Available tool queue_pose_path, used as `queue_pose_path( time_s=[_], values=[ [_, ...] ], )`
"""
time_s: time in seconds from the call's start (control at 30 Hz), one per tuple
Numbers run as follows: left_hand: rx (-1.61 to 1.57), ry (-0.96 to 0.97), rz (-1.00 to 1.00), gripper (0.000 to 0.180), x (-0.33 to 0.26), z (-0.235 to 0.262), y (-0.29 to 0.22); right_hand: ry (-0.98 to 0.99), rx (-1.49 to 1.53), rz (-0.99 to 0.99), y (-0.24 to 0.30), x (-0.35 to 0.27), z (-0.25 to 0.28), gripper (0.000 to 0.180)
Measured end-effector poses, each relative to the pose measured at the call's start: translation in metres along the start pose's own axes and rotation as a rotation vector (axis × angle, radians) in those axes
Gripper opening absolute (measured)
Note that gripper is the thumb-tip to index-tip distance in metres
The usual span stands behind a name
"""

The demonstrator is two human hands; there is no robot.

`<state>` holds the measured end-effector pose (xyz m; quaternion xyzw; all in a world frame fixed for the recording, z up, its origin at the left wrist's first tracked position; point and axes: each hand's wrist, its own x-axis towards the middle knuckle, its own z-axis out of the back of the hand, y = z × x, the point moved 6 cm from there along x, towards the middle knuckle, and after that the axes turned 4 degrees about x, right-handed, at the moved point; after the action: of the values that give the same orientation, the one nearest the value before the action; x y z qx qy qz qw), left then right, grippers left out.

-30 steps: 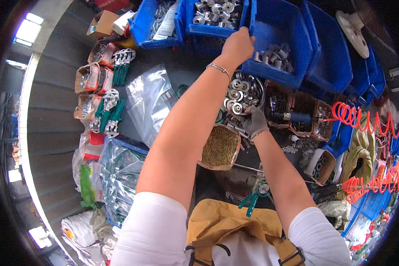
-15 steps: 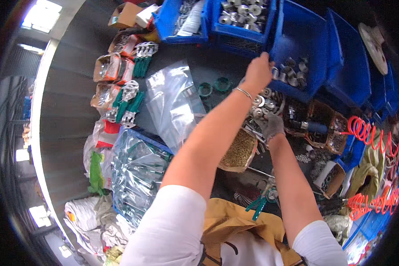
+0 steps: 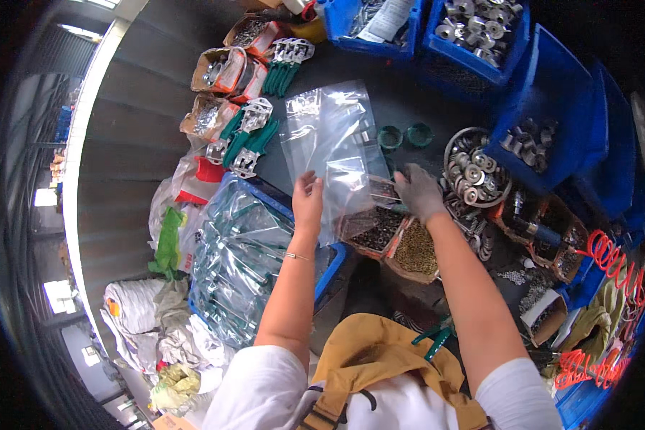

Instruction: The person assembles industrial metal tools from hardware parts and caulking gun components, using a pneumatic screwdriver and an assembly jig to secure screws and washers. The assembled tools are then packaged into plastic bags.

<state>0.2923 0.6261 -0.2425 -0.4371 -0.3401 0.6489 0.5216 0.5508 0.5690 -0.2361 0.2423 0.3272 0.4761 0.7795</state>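
A stack of clear plastic bags (image 3: 333,136) lies on the dark bench in front of me. My left hand (image 3: 307,204) is bare and sits at the lower left edge of the bags, its fingers parted and slightly bent. Across from it, my right hand (image 3: 421,195) wears a grey glove and is nearest the bags' lower right side. Its fingers look spread, with nothing seen in them. Below that hand are a box of small dark parts (image 3: 375,231) and a box of brass-coloured pieces (image 3: 413,252). A round bowl of metal wheels (image 3: 473,172) stands to its right.
Blue bins (image 3: 534,136) with metal parts line the far right. Green-handled clamps (image 3: 247,136) lie at left beside small cartons (image 3: 218,72). A blue crate (image 3: 330,276) near me holds plastic-wrapped green tools. Two green rings (image 3: 418,135) lie beyond the bags. Red coiled hose (image 3: 609,258) hangs at right.
Both hands have moved left from the bowl of wheels and the blue bin to either side of the plastic bags. The head view has shifted, so the bench appears farther right.
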Motion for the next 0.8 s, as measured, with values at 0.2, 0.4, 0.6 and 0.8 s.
queue_pose_path(
  time_s=[0.2, 0.4, 0.6, 0.8],
  values=[
    [0.0, 0.234, 0.251, 0.083, 0.018, -0.028, -0.025, 0.253, -0.251, -0.13, 0.065, 0.022, -0.05, 0.055],
    [0.497, 0.256, 0.148, 0.062, 0.066, -0.016, -0.029, 0.4, -0.311, 0.355, 0.112, 0.007, -0.121, 0.054],
    [0.556, 0.053, -0.121, 0.039, 0.084, 0.044, -0.029, -0.061, -0.254, 0.205, 0.093, 0.088, -0.034, 0.036],
    [0.742, 0.017, -0.216, 0.043, 0.077, 0.056, -0.041, 0.266, -0.515, 0.365, 0.13, 0.139, -0.084, 0.056]
  ],
)
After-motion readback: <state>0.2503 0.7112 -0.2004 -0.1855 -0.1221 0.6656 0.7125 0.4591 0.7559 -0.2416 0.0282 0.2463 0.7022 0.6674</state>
